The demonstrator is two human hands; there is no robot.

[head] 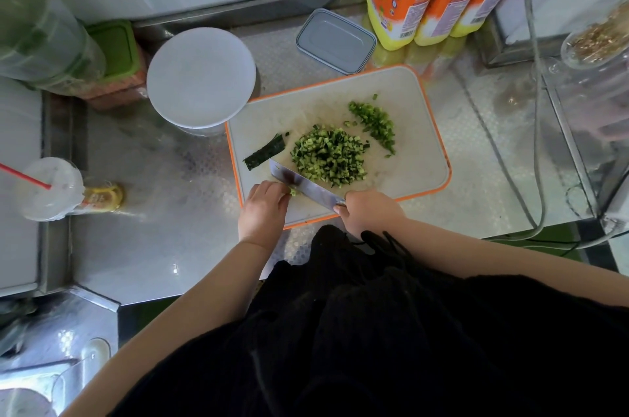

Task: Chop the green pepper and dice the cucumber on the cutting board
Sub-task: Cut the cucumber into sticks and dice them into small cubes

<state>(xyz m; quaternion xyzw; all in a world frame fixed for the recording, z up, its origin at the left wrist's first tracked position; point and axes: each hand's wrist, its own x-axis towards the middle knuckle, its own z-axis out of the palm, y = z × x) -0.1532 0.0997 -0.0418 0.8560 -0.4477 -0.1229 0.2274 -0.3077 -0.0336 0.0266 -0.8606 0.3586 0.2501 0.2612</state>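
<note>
Two heaps of green cuttings lie on the white plastic cutting board with the orange rim [422, 158]: a large pile of diced cucumber [329, 156] at the centre and a smaller row of chopped green pepper [373, 124] just beyond it, toward the far right. A dark-skinned cucumber strip [265, 151] lies uncut near the board's left edge. The right hand [369, 212] is wrapped round the handle of the broad steel cleaver [303, 183], blade down at the near edge. The left hand [263, 207], fingers curled, pins a small pale-green cucumber remnant [292, 192] against the blade's side — little of it shows.

Judgement: the task looks well advanced. The remnant is likely wet, light and slippery, and so short that fingertips sit close to the edge — best held from above with knuckles forward. The flat strip should lie stably skin-side up.
</note>
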